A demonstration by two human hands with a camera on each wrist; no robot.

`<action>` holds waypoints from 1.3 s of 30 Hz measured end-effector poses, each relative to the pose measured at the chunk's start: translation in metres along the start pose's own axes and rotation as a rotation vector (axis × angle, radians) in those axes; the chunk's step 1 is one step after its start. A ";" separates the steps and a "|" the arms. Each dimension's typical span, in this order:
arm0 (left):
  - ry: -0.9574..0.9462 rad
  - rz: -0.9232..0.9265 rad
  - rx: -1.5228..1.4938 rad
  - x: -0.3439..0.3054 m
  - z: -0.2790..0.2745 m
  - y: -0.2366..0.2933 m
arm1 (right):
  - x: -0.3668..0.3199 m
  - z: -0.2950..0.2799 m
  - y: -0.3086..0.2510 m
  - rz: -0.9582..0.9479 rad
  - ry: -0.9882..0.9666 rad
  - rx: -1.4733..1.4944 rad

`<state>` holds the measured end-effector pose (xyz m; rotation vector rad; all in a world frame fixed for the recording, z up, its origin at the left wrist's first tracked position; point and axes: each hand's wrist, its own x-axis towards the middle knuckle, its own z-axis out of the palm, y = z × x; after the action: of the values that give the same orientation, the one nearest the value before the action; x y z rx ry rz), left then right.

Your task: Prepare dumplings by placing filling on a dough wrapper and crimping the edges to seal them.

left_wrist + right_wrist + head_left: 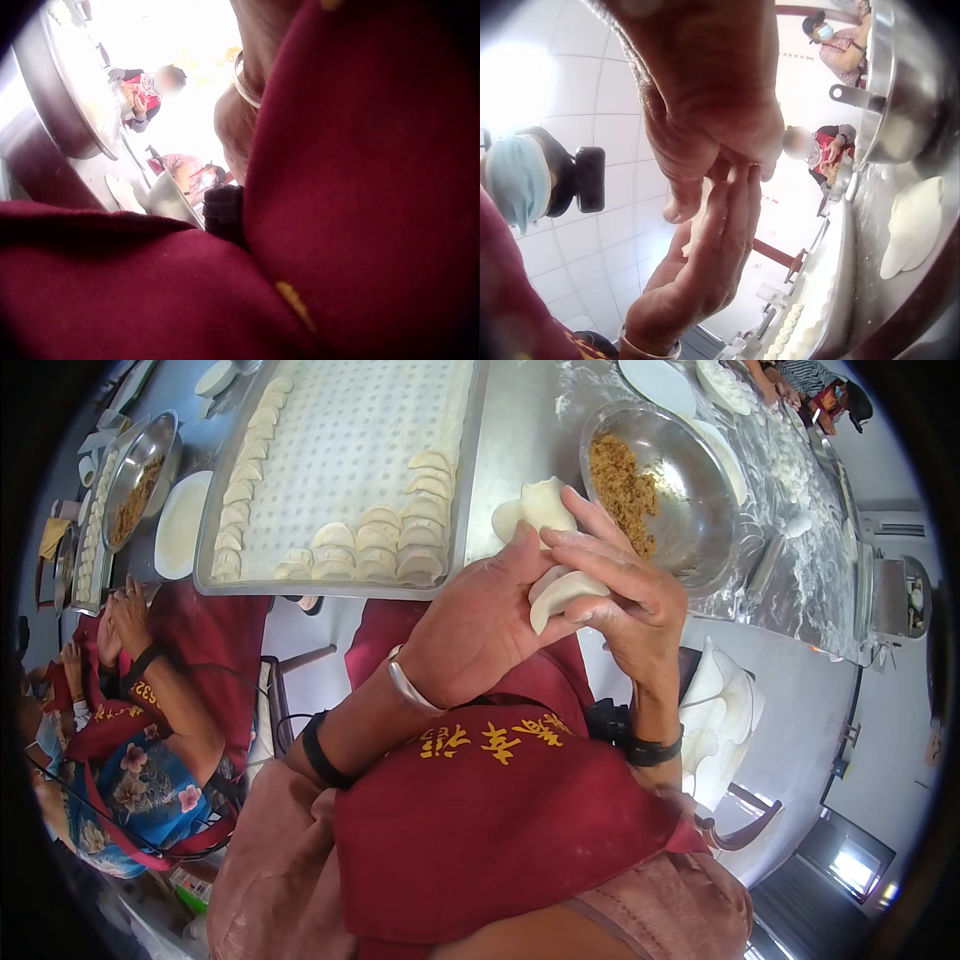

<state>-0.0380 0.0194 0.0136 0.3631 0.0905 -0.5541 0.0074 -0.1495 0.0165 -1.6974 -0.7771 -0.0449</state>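
Note:
Both hands meet over the table's near edge, around a pale folded dumpling (562, 598). The left hand (470, 622), with a bangle at its wrist, cups the dumpling from the left with its thumb raised. From the other side the right hand (640, 588) pinches its edge between curled fingers. In the right wrist view a strip of the dumpling (697, 225) shows between the right hand (712, 120) above and the left hand (705, 274) below. Dark red apron cloth (360, 180) covers most of the left wrist view. Flat dough wrappers (546, 506) lie just beyond the fingers.
A metal tray (340, 592) with rows of dumplings (378, 545) stands ahead on the left. A steel bowl (700, 510) of brown filling (615, 475) is at the right, beside floured table (790, 575). Another person (150, 700) works at the left.

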 end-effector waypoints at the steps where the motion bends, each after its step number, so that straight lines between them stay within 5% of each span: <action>1: -0.018 -0.006 -0.010 0.000 -0.004 0.000 | 0.000 0.002 -0.003 0.005 0.002 -0.008; 11: 0.015 -0.031 -0.005 -0.001 -0.001 0.001 | -0.002 -0.004 -0.001 -0.024 -0.175 -0.010; 17: -0.034 -0.031 0.092 0.001 -0.006 0.002 | -0.001 0.005 -0.011 0.068 -0.077 -0.055; 22: -0.061 0.202 1.294 0.001 -0.007 0.013 | -0.009 0.014 -0.001 0.099 0.242 0.082; 24: -0.011 0.245 1.212 0.000 -0.005 0.010 | -0.009 0.019 -0.006 0.130 0.335 0.097; 26: 0.081 0.220 0.566 -0.006 -0.002 -0.002 | -0.008 0.022 -0.011 0.148 0.357 0.079; 32: 0.071 0.324 0.586 -0.003 -0.008 -0.013 | -0.009 0.016 -0.001 -0.035 0.260 -0.165; 39: 0.075 0.281 0.678 -0.005 -0.011 -0.011 | -0.008 0.018 -0.004 0.007 0.267 -0.205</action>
<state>-0.0479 0.0177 0.0007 1.0402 -0.0813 -0.2779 -0.0070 -0.1373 0.0115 -1.8400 -0.5813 -0.3501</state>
